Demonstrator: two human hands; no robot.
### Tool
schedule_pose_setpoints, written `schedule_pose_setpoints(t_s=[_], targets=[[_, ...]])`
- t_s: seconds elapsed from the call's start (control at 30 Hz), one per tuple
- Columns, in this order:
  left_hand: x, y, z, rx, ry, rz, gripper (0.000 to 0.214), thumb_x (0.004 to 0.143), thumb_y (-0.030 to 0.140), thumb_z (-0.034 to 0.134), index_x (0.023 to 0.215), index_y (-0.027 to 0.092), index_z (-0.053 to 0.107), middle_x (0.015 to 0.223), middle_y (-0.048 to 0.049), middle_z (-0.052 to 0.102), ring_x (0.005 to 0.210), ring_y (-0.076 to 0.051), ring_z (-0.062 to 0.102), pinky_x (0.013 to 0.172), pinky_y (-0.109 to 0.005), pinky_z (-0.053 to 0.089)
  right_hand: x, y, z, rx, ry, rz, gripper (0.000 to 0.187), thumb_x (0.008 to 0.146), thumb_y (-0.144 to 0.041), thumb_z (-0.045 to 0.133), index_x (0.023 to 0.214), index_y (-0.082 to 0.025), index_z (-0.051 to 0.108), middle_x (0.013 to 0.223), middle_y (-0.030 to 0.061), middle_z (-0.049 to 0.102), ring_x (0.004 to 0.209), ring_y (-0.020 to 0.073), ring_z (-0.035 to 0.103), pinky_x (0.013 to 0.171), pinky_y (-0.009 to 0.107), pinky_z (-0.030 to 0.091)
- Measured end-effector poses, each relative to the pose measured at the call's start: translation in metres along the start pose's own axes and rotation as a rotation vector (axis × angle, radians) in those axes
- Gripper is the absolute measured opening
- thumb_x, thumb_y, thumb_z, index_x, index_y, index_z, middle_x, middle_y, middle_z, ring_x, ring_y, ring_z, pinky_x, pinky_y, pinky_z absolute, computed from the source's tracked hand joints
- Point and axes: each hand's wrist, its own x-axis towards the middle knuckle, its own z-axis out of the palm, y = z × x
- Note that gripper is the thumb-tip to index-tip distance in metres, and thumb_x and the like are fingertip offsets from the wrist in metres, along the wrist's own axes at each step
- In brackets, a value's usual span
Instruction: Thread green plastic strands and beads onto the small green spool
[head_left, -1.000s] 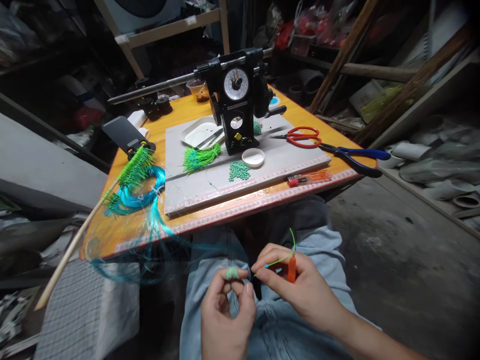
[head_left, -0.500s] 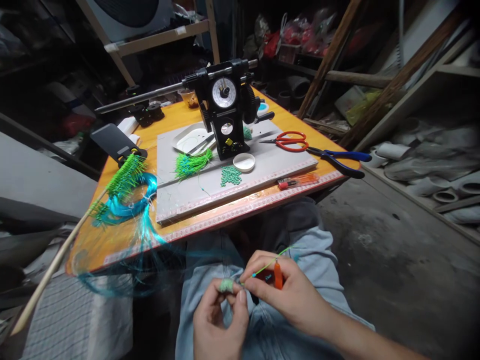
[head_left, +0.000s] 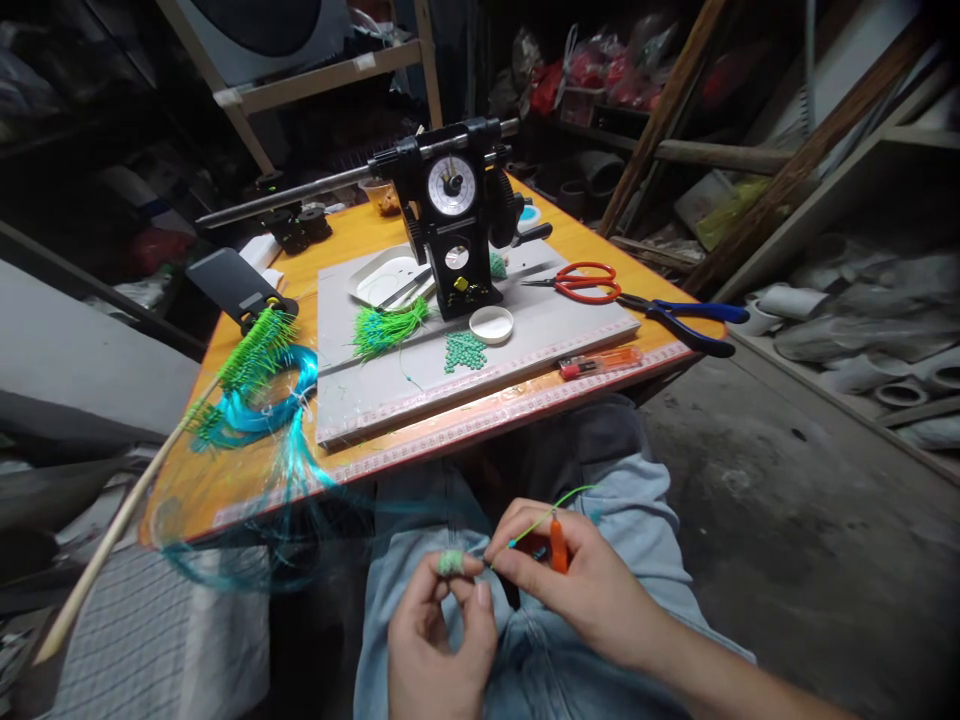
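Note:
My left hand (head_left: 435, 630) is over my lap, its thumb and fingertips pinched on a small green bead (head_left: 451, 562). My right hand (head_left: 570, 580) sits just to the right, fingers closed on a thin green line (head_left: 551, 513) and a small orange tool (head_left: 558, 545). The line's tip points at the bead, almost touching it. Both hands hover above my blue jeans, below the front edge of the orange table (head_left: 247, 470).
On the table lie a grey board (head_left: 540, 330), a black winding machine with a dial (head_left: 454, 225), loose green beads (head_left: 465, 351), a white lid (head_left: 490, 324), red scissors (head_left: 581, 281), blue pliers (head_left: 694, 318), an orange lighter (head_left: 600, 362), green bristles and blue fibre (head_left: 259, 385). A wooden stick (head_left: 112, 540) leans left.
My hands have drawn closer together, so the line's tip now nearly meets the bead. The view has shifted slightly.

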Motion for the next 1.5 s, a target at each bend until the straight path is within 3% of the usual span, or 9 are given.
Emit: schedule_pose_setpoints(t_s=[0.13,0.3,0.47,0.63,0.83,0.93,1.03,1.27,1.5], targets=[[-0.001,-0.003,-0.001,-0.011,0.002,-0.007,0.015,0.066,0.021,0.077,0.062,0.019,0.063,0.058,0.0035,0.058,0.054,-0.009,0.051,0.056,-0.014,0.043,0.000,0.001,0.000,-0.022,-0.006,-0.015,0.021,0.086,-0.036,0.065,0.078,-0.017,0.068,0.077,0.0025,0.060,0.072,0.0154,0.055,0.065,0.027,0.042],[0.000,-0.005,-0.002,-0.037,-0.004,-0.016,0.018,0.068,0.033,0.078,0.071,0.019,0.067,0.061,0.0024,0.060,0.058,-0.010,0.053,0.061,-0.014,0.045,-0.001,0.002,0.000,-0.003,0.007,-0.011,0.020,0.086,-0.034,0.065,0.078,-0.017,0.067,0.078,0.0024,0.060,0.073,0.0153,0.056,0.066,0.027,0.043],[-0.001,-0.006,-0.003,-0.057,-0.019,-0.025,0.028,0.068,0.042,0.078,0.064,0.019,0.064,0.060,0.0028,0.058,0.058,-0.009,0.051,0.059,-0.013,0.043,-0.001,0.002,0.000,-0.034,-0.003,-0.023,0.020,0.086,-0.034,0.065,0.077,-0.017,0.068,0.077,0.0024,0.061,0.073,0.0152,0.056,0.066,0.027,0.043],[-0.002,-0.005,-0.004,-0.047,-0.020,-0.058,0.031,0.065,0.047,0.079,0.074,0.020,0.069,0.062,0.0020,0.061,0.063,-0.010,0.056,0.065,-0.013,0.045,-0.001,0.000,0.000,-0.035,0.011,-0.017,0.022,0.086,-0.035,0.065,0.076,-0.016,0.067,0.077,0.0029,0.061,0.073,0.0155,0.056,0.066,0.027,0.042],[-0.002,-0.007,-0.005,-0.030,-0.036,-0.067,0.033,0.065,0.048,0.079,0.065,0.019,0.065,0.060,0.0021,0.057,0.059,-0.010,0.051,0.060,-0.015,0.044,-0.002,0.002,0.002,-0.017,-0.009,0.000,0.020,0.085,-0.034,0.066,0.076,-0.016,0.067,0.076,0.0021,0.060,0.071,0.0151,0.056,0.064,0.027,0.042],[-0.001,-0.004,-0.006,-0.011,-0.045,-0.080,0.034,0.064,0.051,0.078,0.069,0.019,0.068,0.061,0.0008,0.059,0.062,-0.012,0.053,0.063,-0.017,0.044,-0.001,0.002,0.001,-0.037,-0.002,-0.012,0.020,0.085,-0.033,0.066,0.076,-0.015,0.068,0.076,0.0027,0.061,0.072,0.0156,0.056,0.065,0.027,0.042],[-0.001,0.001,-0.008,0.002,-0.080,-0.108,0.036,0.067,0.052,0.076,0.072,0.018,0.069,0.055,0.0027,0.052,0.054,-0.011,0.045,0.056,-0.019,0.040,0.000,0.001,0.000,-0.046,-0.024,-0.008,0.020,0.085,-0.033,0.066,0.077,-0.015,0.070,0.077,0.0035,0.062,0.072,0.0159,0.057,0.065,0.027,0.042],[-0.002,0.010,-0.007,-0.024,-0.087,-0.173,0.042,0.065,0.053,0.077,0.058,0.016,0.057,0.051,0.0057,0.039,0.049,-0.008,0.031,0.045,-0.019,0.027,-0.001,0.002,0.001,-0.044,-0.040,-0.015,0.016,0.084,-0.029,0.067,0.076,-0.015,0.070,0.076,0.0023,0.062,0.072,0.0149,0.058,0.064,0.026,0.042],[-0.002,0.016,-0.007,-0.076,-0.167,-0.240,0.043,0.067,0.053,0.076,0.061,0.014,0.059,0.049,0.0047,0.043,0.048,-0.007,0.038,0.049,-0.018,0.030,-0.002,0.002,0.000,-0.017,-0.051,-0.007,0.013,0.083,-0.026,0.068,0.078,-0.015,0.072,0.078,0.0024,0.063,0.073,0.0143,0.060,0.065,0.025,0.045]])
